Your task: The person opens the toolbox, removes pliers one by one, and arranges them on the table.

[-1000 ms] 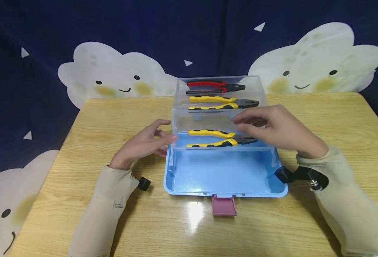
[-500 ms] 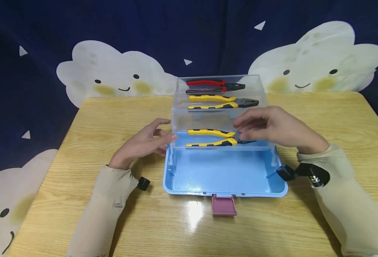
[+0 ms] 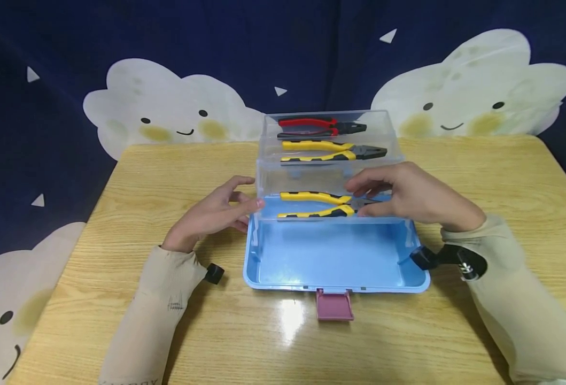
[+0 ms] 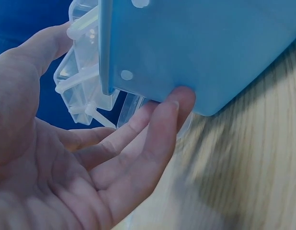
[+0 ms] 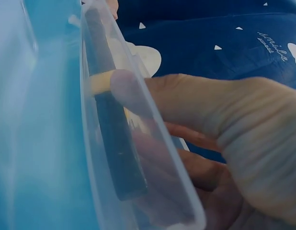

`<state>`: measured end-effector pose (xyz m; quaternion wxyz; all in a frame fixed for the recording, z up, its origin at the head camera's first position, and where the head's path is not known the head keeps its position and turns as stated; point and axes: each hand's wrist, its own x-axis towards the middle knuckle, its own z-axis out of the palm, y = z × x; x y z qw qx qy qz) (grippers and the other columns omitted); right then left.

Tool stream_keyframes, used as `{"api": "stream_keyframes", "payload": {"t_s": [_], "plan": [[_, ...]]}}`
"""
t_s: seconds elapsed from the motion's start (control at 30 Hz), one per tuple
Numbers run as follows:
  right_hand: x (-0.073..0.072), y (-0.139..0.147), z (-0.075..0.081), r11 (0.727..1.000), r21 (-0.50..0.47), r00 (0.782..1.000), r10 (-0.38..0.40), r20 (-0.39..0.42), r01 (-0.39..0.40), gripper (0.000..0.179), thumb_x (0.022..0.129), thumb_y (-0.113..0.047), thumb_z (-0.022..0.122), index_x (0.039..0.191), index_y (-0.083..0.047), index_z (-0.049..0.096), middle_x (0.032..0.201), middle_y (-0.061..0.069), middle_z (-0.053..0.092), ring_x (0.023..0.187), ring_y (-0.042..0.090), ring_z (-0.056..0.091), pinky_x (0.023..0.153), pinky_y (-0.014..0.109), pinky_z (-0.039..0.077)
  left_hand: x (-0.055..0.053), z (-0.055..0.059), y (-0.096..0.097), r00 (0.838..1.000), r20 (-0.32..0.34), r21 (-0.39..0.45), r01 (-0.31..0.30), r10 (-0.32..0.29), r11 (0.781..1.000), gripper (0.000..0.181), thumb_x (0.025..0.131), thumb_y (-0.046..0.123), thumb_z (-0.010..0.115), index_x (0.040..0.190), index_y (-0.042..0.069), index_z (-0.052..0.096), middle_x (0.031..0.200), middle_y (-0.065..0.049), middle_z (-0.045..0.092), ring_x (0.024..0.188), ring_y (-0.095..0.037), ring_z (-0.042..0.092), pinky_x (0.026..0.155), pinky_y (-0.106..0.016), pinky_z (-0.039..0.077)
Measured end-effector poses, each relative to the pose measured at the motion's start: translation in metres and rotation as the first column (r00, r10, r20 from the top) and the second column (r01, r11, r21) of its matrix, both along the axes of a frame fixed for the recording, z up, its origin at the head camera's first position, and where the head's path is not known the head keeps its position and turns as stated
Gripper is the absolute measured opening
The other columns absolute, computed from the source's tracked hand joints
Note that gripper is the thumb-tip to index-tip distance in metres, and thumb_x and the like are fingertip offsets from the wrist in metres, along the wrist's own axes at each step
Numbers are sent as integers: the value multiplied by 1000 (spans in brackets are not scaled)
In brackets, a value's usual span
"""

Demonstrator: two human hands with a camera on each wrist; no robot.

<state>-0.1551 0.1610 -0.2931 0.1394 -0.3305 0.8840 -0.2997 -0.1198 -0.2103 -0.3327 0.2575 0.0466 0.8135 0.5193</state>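
**Lower Pliers: Position Between the Hands**

Left hand (image 3: 212,215): fingers spread. The thumb is at the near end of the lower clear tray (image 3: 272,206); the fingertips touch the outer side wall of the blue base (image 4: 200,52).

Lower pliers (image 3: 338,200): lying flat in that tray, between the hands. The two yellow handles with black inlays stand apart and point toward the left hand. The grey head lies at the right hand, which partly covers it.

Right hand (image 3: 412,193): thumb against the pliers near the joint, other fingers arched over the head. Whether they pinch it, one cannot tell.

Edges and room, left to right: wooden tabletop (image 3: 225,342) extends outward from the left hand. Between the hands, the tray's front wall bounds the pliers on the near side, with the base floor nearer the wearer; on the far side, the stepped upper trays hold yellow pliers (image 3: 318,145) and red pliers (image 3: 307,123). The right thumb reaches over the tray rim. Tabletop also extends beyond the right hand.
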Motion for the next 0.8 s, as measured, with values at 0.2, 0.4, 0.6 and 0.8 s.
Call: {"api": "stream_keyframes", "payload": {"t_s": [0.2, 0.4, 0.6, 0.8], "plan": [[0, -1, -2, 1000, 18, 1000, -3, -17, 3, 46, 82, -15, 88, 126, -16, 73, 117, 3, 77, 102, 17, 74, 90, 39, 64, 0, 0, 0, 1000, -2, -2, -6, 6, 1000, 76, 102, 39, 65, 162, 16, 24, 126, -22, 64, 91, -28, 74, 87, -43, 65], [1, -3, -1, 1000, 24, 1000, -16, -6, 16, 50, 82, -12, 88, 129, -15, 71, 116, 4, 78, 101, 19, 76, 91, 42, 64, -1, -1, 1, 1000, -5, -12, -6, 6, 1000, 76, 102, 40, 65, 161, 15, 24, 127, -22, 64, 91, -28, 74, 87, -43, 65], [2, -5, -2, 999, 32, 999, -14, -43, 15, 48, 82, -12, 88, 127, -15, 72, 113, 3, 79, 100, 20, 76, 90, 43, 64, -1, 0, 1, 1000, -8, -20, -5, 5, 1000, 76, 102, 39, 64, 161, 15, 24, 129, -22, 63, 93, -28, 74, 87, -43, 65], [2, -5, -2, 999, 49, 998, -18, -57, 20, 47, 84, -9, 85, 129, -16, 71, 116, 4, 78, 103, 22, 77, 91, 46, 64, -1, 1, 2, 1000, -7, -20, -5, 5, 1000, 75, 103, 38, 64, 161, 15, 24, 130, -22, 63, 94, -29, 73, 88, -43, 65]]}}
